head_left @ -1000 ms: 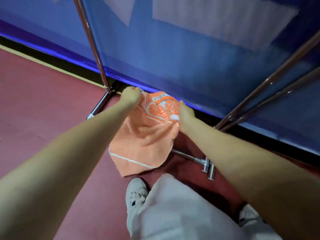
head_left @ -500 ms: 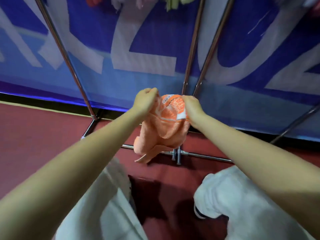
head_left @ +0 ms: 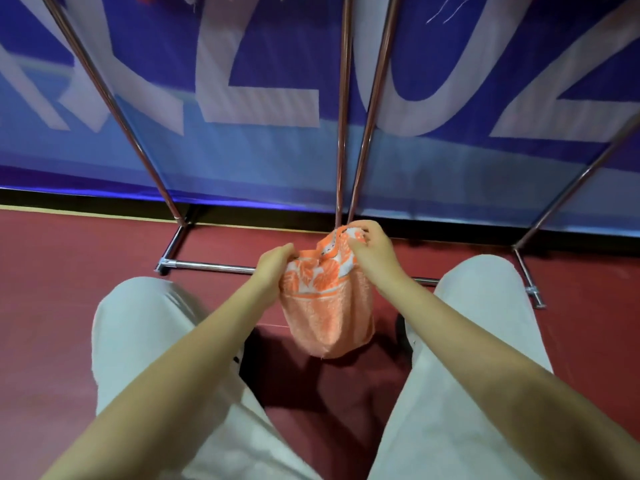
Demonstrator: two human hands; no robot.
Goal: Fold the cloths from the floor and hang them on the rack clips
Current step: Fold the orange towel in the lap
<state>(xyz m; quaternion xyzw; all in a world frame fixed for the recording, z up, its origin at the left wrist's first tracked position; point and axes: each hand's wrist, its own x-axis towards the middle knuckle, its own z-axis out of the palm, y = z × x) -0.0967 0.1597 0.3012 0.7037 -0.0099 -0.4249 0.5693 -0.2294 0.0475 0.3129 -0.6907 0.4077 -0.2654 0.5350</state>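
While both hands pinch it | one orange cloth (head_left: pixel 325 313) | left hand (head_left: pixel 273 268) grip pinching | right hand (head_left: pixel 370 251) grip pinching

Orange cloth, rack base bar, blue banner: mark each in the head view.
orange cloth (head_left: pixel 325 317): head view, plain lower half hanging below both hands.
rack base bar (head_left: pixel 211 266): head view, bare chrome stretch left of the left hand.
blue banner (head_left: pixel 263 50): head view, blue field beside the white lettering.

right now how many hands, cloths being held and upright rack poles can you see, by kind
hands: 2, left hand and right hand
held cloths: 1, orange cloth
upright rack poles: 5, e.g. pole
total: 8
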